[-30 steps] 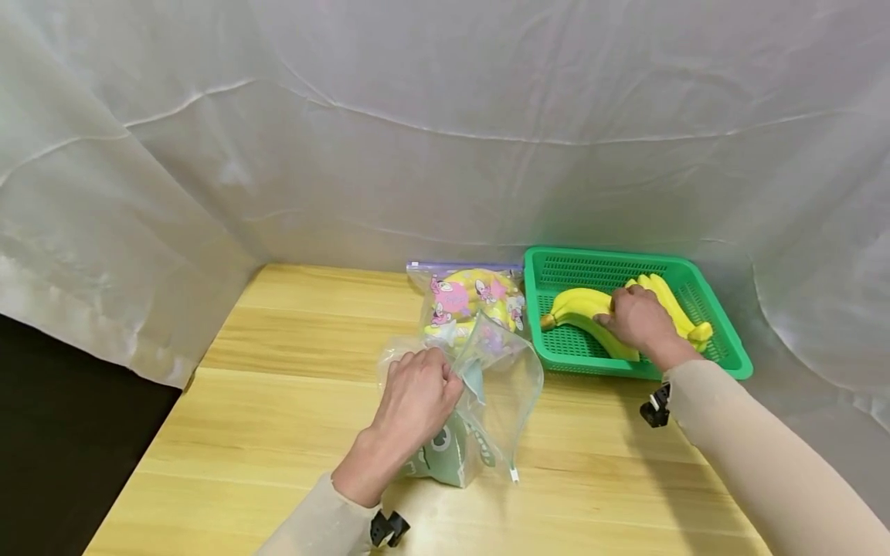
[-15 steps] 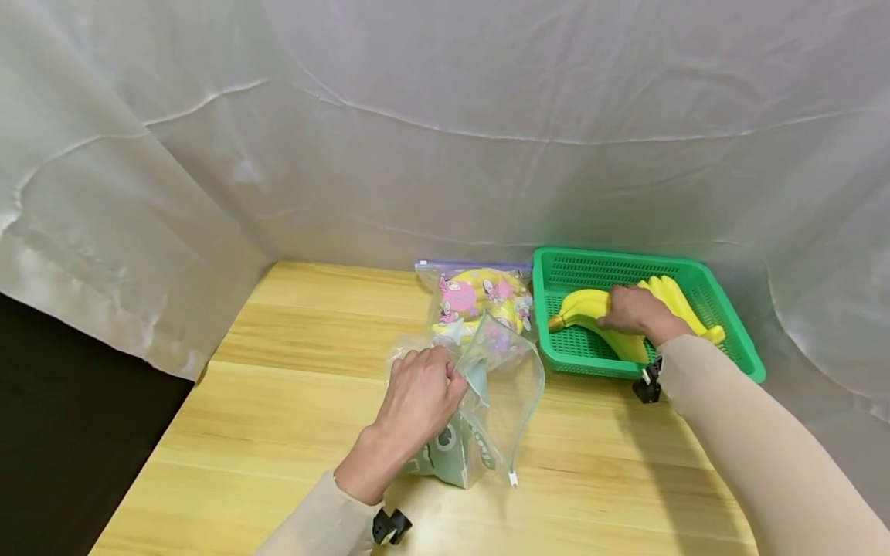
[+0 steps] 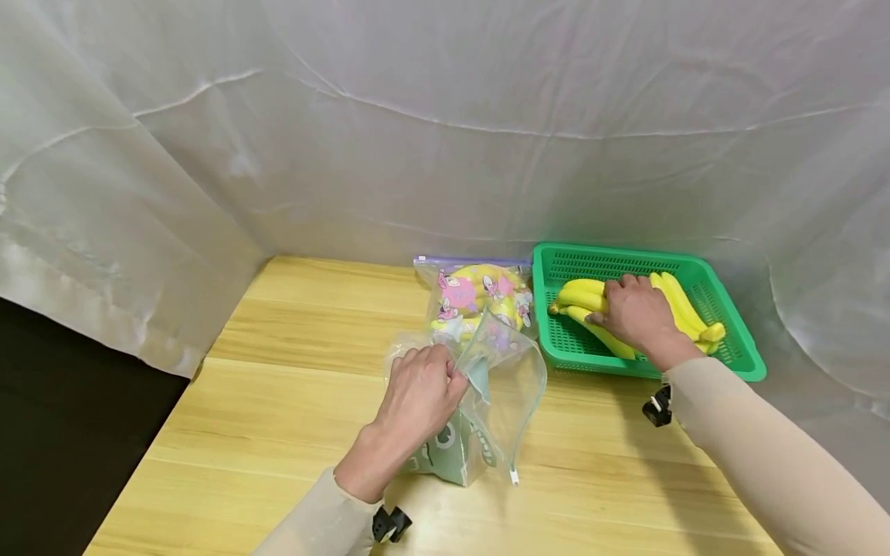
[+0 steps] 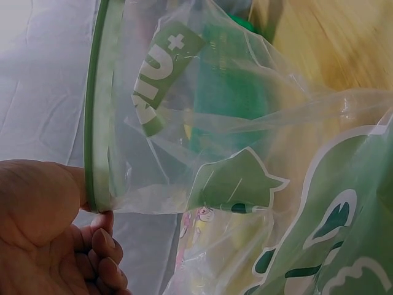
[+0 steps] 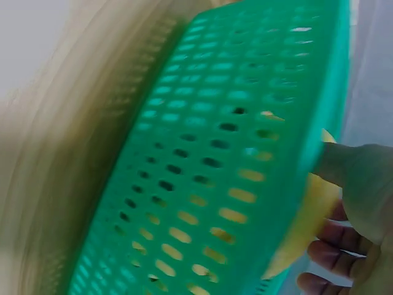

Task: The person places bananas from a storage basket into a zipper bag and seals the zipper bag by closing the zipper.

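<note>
My left hand point(image 3: 420, 390) pinches the rim of a clear zip bag point(image 4: 144, 178) between thumb and forefinger. Green cartoon prints and a green zip strip point(image 4: 98, 104) mark this bag, and its mouth gapes toward the right. Inside the green basket point(image 5: 202, 141), my right hand point(image 3: 636, 313) grips a bunch of bananas point(image 3: 580, 292), with the thumb on the near side and the fingers beyond. Part of that bunch is hidden under the palm. Another bunch of bananas point(image 3: 677, 301) lies just to the right of the hand.
Behind the held bag lies a purple-topped zip bag point(image 3: 480, 297) with pink prints and yellow bananas inside, close against the basket's left side. A pale cloth point(image 3: 445, 154) hangs behind the wooden table point(image 3: 299, 409).
The left bunch of bananas has turned over in the basket under my right hand, showing its fruit from another side. My left hand keeps its hold on the bag.
</note>
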Action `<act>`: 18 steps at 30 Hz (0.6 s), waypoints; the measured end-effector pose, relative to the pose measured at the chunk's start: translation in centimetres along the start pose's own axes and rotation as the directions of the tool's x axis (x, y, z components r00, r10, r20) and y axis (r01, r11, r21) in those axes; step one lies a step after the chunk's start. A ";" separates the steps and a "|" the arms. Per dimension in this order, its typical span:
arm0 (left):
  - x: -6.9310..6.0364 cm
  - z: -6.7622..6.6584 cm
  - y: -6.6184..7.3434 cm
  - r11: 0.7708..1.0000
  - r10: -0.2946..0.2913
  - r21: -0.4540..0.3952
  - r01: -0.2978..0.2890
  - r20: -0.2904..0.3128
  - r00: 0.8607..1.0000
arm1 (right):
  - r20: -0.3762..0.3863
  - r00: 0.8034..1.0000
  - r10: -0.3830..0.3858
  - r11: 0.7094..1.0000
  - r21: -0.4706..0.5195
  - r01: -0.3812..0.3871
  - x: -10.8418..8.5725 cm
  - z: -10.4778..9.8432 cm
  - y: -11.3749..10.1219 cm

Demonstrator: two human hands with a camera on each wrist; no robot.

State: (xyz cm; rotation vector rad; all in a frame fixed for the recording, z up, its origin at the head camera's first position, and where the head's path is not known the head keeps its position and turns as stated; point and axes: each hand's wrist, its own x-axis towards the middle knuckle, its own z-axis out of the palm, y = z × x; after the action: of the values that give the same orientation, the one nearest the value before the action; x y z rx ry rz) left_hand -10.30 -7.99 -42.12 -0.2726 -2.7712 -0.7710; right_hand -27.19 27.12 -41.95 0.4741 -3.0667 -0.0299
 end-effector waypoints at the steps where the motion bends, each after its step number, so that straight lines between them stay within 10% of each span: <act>1: 0.0 0.0 0.0 1.000 0.002 -0.002 -0.002 -0.002 1.000 | 0.006 1.000 -0.005 1.000 0.003 0.005 -0.1 -0.2 -0.1; 18: 0.0 -0.3 0.0 1.000 0.010 0.001 -0.010 -0.014 1.000 | 0.269 0.963 0.009 0.994 0.102 -0.038 2.4 -2.1 -0.2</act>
State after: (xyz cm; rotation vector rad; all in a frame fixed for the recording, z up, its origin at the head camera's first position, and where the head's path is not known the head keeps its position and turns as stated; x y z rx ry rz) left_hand -10.25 -8.15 -41.84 -0.2788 -2.7547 -0.7659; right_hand -29.37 26.14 -39.74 0.4753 -3.3537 0.0763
